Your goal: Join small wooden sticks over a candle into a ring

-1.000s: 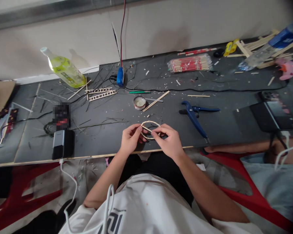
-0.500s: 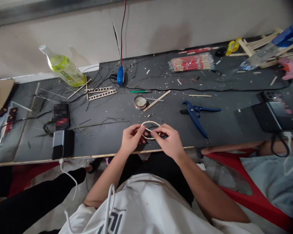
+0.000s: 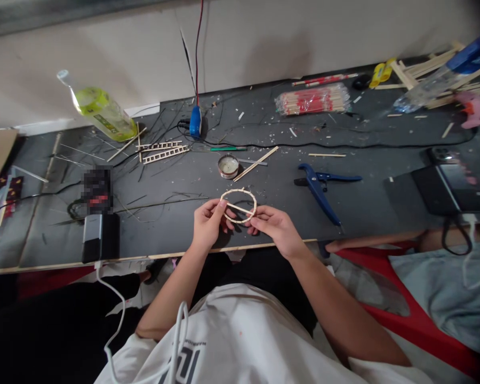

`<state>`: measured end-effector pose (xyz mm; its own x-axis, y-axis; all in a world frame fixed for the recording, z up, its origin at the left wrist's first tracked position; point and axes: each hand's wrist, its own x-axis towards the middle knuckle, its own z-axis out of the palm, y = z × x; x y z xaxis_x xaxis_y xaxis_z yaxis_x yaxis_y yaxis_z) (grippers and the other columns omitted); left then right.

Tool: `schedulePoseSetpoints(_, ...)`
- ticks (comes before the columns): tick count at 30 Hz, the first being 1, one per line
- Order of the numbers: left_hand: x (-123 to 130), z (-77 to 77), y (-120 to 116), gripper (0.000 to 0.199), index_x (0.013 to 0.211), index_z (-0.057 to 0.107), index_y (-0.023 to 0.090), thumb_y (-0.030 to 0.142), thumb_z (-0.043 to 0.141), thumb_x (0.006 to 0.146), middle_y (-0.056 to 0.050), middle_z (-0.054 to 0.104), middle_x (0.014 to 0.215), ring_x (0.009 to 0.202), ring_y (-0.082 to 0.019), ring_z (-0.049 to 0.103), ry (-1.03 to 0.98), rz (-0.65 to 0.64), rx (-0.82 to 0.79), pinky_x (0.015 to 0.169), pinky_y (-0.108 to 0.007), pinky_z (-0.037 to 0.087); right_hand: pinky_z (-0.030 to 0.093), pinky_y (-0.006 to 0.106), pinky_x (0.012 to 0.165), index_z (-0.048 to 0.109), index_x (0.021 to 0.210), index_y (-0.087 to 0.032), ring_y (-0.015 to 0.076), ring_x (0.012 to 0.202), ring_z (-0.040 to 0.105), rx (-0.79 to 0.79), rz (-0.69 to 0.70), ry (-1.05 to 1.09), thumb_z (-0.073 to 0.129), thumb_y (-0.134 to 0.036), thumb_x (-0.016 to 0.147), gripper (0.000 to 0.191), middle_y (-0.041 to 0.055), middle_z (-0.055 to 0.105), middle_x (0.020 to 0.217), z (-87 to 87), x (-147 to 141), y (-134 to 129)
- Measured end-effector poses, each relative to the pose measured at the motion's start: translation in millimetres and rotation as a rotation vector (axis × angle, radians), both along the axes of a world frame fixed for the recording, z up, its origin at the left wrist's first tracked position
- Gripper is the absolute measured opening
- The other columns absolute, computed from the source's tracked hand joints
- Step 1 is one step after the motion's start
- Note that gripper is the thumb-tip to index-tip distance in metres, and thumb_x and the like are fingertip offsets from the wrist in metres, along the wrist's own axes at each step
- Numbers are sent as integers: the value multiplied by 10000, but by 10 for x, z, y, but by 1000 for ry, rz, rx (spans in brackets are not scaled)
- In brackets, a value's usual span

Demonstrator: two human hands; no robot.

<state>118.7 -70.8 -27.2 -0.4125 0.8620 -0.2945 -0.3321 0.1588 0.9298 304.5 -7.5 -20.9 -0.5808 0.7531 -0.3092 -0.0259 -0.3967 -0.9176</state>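
Note:
Both my hands hold a thin ring of bent wooden sticks point(image 3: 239, 191) with a straight stick crossing its middle point(image 3: 240, 209), just above the table's front edge. My left hand point(image 3: 210, 224) pinches the ring's left side between thumb and fingers. My right hand point(image 3: 274, 226) grips the lower right of the ring with its fingertips. My fingers hide part of the lower rim. A small round tin point(image 3: 228, 166) stands a little beyond the ring, and several loose wooden sticks point(image 3: 256, 164) lie next to it.
The dark worktable point(image 3: 156, 234) holds blue-handled pliers point(image 3: 318, 189), small stick ladders point(image 3: 164, 151), a green bottle point(image 3: 102, 109), a power bank point(image 3: 101, 237), a phone point(image 3: 448, 186), and wrapped sticks point(image 3: 312, 100). A person's bare leg point(image 3: 376, 241) lies along the front right.
The ring has risen and tilted toward me, so its crossbar and opening show more fully. My hands have spread slightly apart. A dark-clad leg has appeared at the lower left.

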Motion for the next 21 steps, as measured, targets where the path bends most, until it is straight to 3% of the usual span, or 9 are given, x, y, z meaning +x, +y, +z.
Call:
schedulePoseSetpoints(7, 48, 1, -16, 426, 948, 676, 135, 547, 761, 883, -56, 763, 735, 444, -118, 645, 18, 15, 6, 391, -198, 461, 534, 279, 603, 776, 847, -193, 146, 638, 663, 46, -123, -41, 867, -478, 761, 311, 23, 724, 697, -50, -44, -16)
schedulePoseSetpoints(21, 147, -36, -30, 434, 982, 662, 147, 567, 735, 904, -72, 792, 785, 456, -109, 647, 62, 77, 37, 427, -201, 469, 528, 288, 506, 773, 777, -204, 135, 516, 601, 149, -433, -123, 875, -478, 738, 295, 15, 695, 652, -125, -161, -125)
